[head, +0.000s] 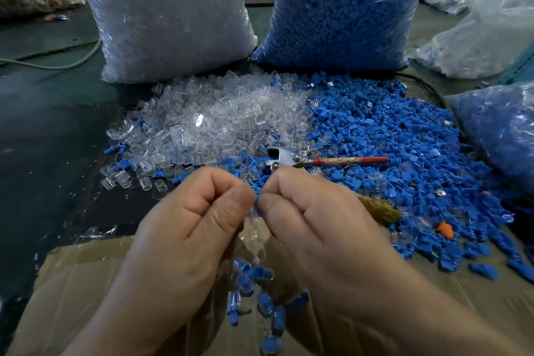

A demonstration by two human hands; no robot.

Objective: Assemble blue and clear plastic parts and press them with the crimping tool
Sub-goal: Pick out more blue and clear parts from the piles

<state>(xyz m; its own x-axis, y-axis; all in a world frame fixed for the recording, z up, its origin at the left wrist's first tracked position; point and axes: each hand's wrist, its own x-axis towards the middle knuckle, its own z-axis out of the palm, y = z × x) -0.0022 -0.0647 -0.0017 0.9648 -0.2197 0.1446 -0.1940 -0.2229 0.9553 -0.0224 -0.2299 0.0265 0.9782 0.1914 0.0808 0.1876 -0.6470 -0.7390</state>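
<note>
Just nearer the camera than the crimping tool (289, 157), the left hand (185, 225) and the right hand (312, 225) meet thumb to thumb, each with its fingers curled and its thumb pressed to its forefinger in a tight pinch on one small part (256, 204); only a sliver of blue shows between the thumb tips, with a blur of clear plastic right under it, so how the two pieces sit together cannot be told. The tool lies on the heap with its metal head toward the left and its red handle (352, 160) pointing right; its second, brown-wrapped handle (381, 211) runs down behind the right hand, and whether that hand also grips it is hidden. Left of and behind the tool spreads the pile of clear parts (208, 118); right of it and touching it spreads the pile of blue parts (390, 139), and the two piles mingle around the tool's head. Farther behind the tool stand a full bag of clear parts (167, 14) to the left and a full bag of blue parts (346, 9) to the right, side by side. Nearer than the tool, below the hands, an open cardboard box (72, 283) holds several joined blue-and-clear pieces (251, 283). Right of the tool and nearer, a small orange piece (445, 228) lies among the blue parts
</note>
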